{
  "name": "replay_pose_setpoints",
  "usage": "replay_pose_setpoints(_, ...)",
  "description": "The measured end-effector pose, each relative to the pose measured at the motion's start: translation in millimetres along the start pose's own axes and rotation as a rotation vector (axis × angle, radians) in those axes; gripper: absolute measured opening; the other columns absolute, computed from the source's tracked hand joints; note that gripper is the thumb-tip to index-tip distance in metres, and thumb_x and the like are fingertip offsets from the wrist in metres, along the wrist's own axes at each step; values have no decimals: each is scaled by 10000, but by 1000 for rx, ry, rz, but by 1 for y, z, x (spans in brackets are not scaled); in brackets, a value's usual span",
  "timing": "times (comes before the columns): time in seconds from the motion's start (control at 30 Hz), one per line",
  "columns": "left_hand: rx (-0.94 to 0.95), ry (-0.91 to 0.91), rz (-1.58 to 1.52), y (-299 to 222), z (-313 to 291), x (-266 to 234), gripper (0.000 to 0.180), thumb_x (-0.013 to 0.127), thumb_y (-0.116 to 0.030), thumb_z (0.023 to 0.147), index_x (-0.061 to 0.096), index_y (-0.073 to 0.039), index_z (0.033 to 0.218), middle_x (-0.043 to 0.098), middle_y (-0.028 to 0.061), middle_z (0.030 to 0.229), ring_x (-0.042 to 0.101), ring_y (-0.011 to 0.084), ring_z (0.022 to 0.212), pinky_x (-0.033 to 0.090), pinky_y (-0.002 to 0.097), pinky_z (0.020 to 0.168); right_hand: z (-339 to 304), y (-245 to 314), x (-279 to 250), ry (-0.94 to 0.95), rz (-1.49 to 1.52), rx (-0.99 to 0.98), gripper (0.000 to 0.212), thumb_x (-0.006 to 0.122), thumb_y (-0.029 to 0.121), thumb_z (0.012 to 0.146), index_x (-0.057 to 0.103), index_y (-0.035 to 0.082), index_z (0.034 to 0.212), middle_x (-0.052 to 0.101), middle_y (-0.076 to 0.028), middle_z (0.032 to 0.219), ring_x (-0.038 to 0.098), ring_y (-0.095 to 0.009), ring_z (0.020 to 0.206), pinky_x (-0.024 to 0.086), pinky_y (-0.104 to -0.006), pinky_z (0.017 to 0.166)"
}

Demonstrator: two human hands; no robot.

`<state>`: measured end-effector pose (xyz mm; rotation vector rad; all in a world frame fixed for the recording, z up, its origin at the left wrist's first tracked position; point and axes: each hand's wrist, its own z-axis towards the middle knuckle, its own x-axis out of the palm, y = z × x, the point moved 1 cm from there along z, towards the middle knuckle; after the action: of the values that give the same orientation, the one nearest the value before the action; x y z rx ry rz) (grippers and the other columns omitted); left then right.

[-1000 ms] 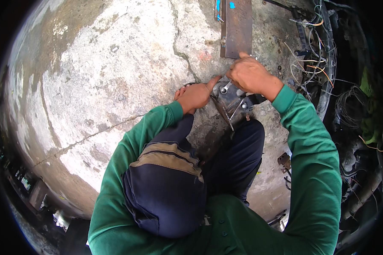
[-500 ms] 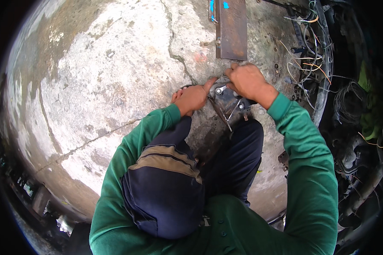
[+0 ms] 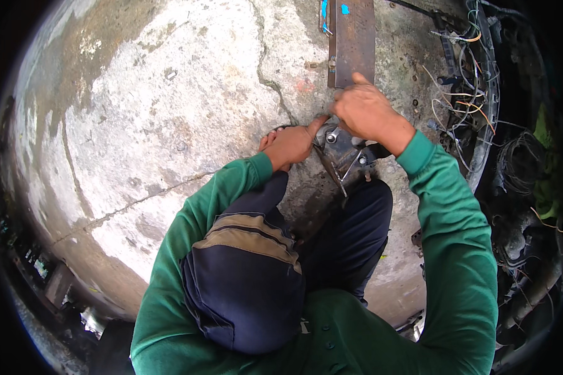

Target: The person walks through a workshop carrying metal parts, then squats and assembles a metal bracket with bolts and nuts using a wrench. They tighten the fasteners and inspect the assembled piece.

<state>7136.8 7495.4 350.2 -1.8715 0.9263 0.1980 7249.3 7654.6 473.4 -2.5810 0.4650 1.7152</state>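
Half a second ago my right hand (image 3: pixel 369 112) sat lower over the dark metal part (image 3: pixel 342 150); now it has swung up toward twelve o'clock, one digit raised so that it overlaps the near end of the long steel plate (image 3: pixel 355 47). More of the part's two o'clock side shows for it. The part itself lies on the concrete floor (image 3: pixel 187 112) just ahead of me, off the twelve o'clock side of my bent right knee (image 3: pixel 375 194), and seems to have kept its place; most of the sideways drift is my head moving. My left hand (image 3: pixel 291 148) has stayed at the part's nine o'clock, a digit stretched toward two o'clock to its upper edge. I judge that the left is the steadying hand and the right the working one, resetting itself rather than letting go of the work. My right fingers are curled in, but their undersides are hidden, so I cannot tell how tightly they are closed or what they have hold of. Nor can I tell whether the left pinches anything beneath. Between them, at the part's eleven o'clock, a bright bolt (image 3: pixel 333 135) shows; another bolt (image 3: pixel 363 160) sits toward four.
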Motion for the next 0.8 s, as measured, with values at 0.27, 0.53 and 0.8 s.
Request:
replay_pose_setpoints(0.27, -20, 20, 31, 6, 1, 3, 861, 554, -40, 881, 192, -168, 1651, 722, 260, 925, 716, 444, 828, 534, 558, 740, 39, 2, -8, 199, -103, -33, 190, 806, 217, 753, 775, 67, 866, 747, -129, 859, 726, -326, 917, 419, -498, 1136)
replay_pose_setpoints(0.53, -49, 39, 30, 2, 1, -1, 853, 579, -59, 880, 217, -196, 1640, 724, 266, 926, 725, 447, 839, 543, 561, 744, 0, 0, -25, 269, -177, -169, 719, 885, 553, 649, 724, 53, 1140, 681, -70, 1185, 600, -260, 1195, 179, -472, 1290)
replay_pose_setpoints(0.8, -54, 71, -33, 9, 5, 1, 847, 598, -67, 882, 225, -189, 1632, 726, 272, 961, 725, 454, 868, 547, 559, 776, -28, 7, -30, 503, -460, -186, 1387, 908, 654, 521, 261, 173, 1649, 340, -75, 1657, 181, -301, 1586, 5, -595, 1298)
